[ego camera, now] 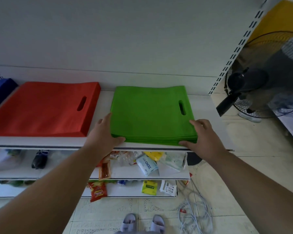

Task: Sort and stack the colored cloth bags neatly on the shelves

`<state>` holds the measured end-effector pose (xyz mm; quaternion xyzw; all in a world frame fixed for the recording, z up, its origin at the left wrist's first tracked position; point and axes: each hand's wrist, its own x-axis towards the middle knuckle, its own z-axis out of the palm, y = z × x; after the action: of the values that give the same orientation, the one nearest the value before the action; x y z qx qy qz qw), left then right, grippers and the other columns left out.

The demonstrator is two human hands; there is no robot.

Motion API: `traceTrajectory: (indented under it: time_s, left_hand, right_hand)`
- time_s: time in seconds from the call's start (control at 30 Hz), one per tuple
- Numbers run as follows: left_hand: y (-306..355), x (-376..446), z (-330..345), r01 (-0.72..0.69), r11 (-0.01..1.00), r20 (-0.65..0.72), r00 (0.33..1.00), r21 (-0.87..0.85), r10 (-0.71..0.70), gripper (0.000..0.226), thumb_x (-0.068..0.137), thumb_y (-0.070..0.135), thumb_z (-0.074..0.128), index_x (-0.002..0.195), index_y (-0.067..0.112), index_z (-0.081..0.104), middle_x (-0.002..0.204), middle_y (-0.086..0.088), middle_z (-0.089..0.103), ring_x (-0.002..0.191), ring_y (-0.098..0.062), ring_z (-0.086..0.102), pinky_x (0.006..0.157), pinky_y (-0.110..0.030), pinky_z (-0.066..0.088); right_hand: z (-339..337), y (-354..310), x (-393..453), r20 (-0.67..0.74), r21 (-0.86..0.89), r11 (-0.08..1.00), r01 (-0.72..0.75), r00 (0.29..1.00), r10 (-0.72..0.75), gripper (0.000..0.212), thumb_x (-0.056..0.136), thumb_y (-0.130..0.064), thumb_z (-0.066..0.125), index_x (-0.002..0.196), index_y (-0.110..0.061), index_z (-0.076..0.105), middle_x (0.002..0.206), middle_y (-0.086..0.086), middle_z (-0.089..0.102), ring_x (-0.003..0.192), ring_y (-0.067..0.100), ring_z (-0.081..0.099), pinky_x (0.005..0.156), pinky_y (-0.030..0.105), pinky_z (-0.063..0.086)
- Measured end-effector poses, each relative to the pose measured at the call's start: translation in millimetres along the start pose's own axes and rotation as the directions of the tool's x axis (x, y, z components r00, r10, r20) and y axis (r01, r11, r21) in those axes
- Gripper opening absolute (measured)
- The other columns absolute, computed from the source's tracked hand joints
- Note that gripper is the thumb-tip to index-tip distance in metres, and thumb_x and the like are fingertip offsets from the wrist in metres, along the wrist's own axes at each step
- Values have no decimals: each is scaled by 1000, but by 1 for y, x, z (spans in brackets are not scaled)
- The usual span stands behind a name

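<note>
A flat stack of green cloth bags [149, 114] lies on the white top shelf [57, 141], its handle slot on the right side. My left hand [103, 132] presses against the stack's front left corner, thumb along the front edge. At the front right corner my right hand [201, 134] touches the stack with fingers spread. A thicker stack of red bags [46, 108] sits to the left on the same shelf. Further left, a blue stack [0, 88] is cut off by the frame edge.
Lower shelves hold snack packets [98, 191], tissue packs [146, 164] and a dark bottle [39, 159]. A black standing fan [264, 75] is at the right of the shelving. Loose cables [196, 213] lie on the tiled floor near my slippered feet [142, 222].
</note>
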<state>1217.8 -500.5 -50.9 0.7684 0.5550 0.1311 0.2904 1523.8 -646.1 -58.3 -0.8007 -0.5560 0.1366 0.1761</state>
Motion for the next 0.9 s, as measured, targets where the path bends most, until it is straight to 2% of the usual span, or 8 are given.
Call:
traceTrajectory:
  time_s: [0.1, 0.33, 0.43, 0.6, 0.73, 0.8, 0.9]
  left_hand:
    - [1, -6, 2, 18, 999, 0, 1000, 33, -18, 106, 71, 32, 84, 153, 27, 18, 144, -8, 44, 119, -29, 53, 96, -45, 49]
    - [8, -12, 7, 11, 997, -59, 998, 75, -6, 94, 77, 25, 80, 152, 24, 23, 143, -9, 45, 116, -29, 55, 93, -41, 51]
    - [8, -12, 7, 4, 994, -41, 999, 110, 0, 95, 76, 24, 81, 152, 23, 23, 143, -10, 44, 116, -30, 55, 93, -41, 51]
    - [8, -6, -1, -8, 999, -8, 1000, 50, 8, 88, 77, 24, 79, 149, 23, 29, 138, -9, 46, 100, -21, 53, 86, -36, 52]
    - [7, -6, -2, -41, 998, 19, 999, 54, 40, 84, 77, 28, 79, 148, 22, 33, 137, -7, 42, 93, -17, 50, 79, -31, 49]
    - [6, -6, -5, -63, 996, 12, 998, 64, 63, 83, 78, 30, 78, 147, 23, 34, 137, -6, 43, 99, -20, 52, 82, -31, 47]
    - [3, -4, -8, -71, 993, 10, 997, 98, 70, 80, 79, 30, 77, 147, 22, 36, 138, -7, 45, 117, -26, 51, 97, -38, 45]
  right_hand:
    - [-4, 9, 0, 51, -13, 996, 91, 995, -90, 94, 73, -53, 77, 149, -16, 35, 146, 2, 30, 125, 23, 46, 104, 37, 42]
    - [-4, 19, 2, -5, 9, 989, 146, 989, -146, 80, 80, -47, 73, 144, -12, 42, 141, 3, 37, 119, 21, 50, 99, 35, 46]
    - [-3, 18, 1, -13, -17, 990, 143, 990, -143, 75, 83, -43, 72, 144, -11, 42, 143, 5, 36, 120, 23, 50, 98, 36, 45]
    - [-6, 8, 1, 3, -98, 989, 109, 994, -109, 73, 85, -43, 70, 145, -13, 41, 146, 6, 33, 118, 29, 52, 95, 39, 46]
    - [-6, 5, -1, -2, -184, 981, 62, 998, -64, 80, 80, -57, 69, 145, -18, 41, 138, 5, 37, 112, 27, 54, 89, 41, 51]
    - [-7, 2, 2, -10, -225, 972, 65, 998, -69, 84, 76, -65, 68, 143, -19, 43, 135, 6, 41, 116, 26, 50, 93, 42, 49]
    - [-10, -1, 5, -2, -168, 985, 41, 999, -42, 80, 76, -62, 70, 139, -18, 47, 128, 9, 48, 116, 27, 49, 94, 41, 46]
